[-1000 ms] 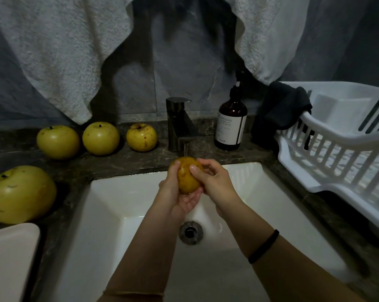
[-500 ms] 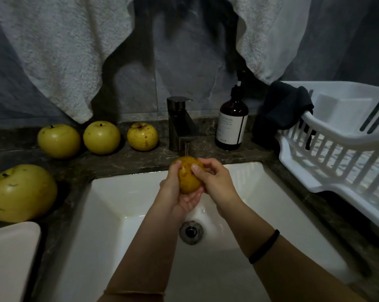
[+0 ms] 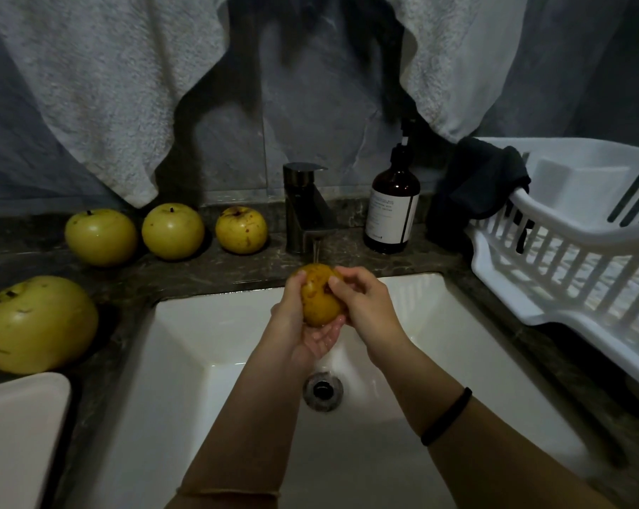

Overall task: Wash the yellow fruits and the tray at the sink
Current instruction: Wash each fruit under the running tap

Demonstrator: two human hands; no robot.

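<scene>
A brownish-yellow fruit [image 3: 320, 295] is held over the white sink [image 3: 208, 325], right under the thin stream from the dark faucet [image 3: 307, 211]. My left hand [image 3: 299, 325] cups it from below and the left. My right hand [image 3: 365, 306] presses on its right side with the fingers curled over it. Three yellow fruits [image 3: 100, 236] [image 3: 173, 231] [image 3: 241, 229] stand in a row on the dark counter behind the sink. A larger yellow fruit [image 3: 35, 325] lies at the left. The corner of a pale tray [image 3: 17, 435] shows at the bottom left.
A brown pump bottle [image 3: 391, 211] stands right of the faucet. A white dish rack [image 3: 575, 259] with a dark cloth [image 3: 483, 178] over its edge fills the right counter. White towels [image 3: 90, 86] hang above. The drain [image 3: 322, 391] sits below my hands.
My right fingers have shifted slightly over the fruit, which stays under the stream. The camera has tilted a little; the hands hold their place.
</scene>
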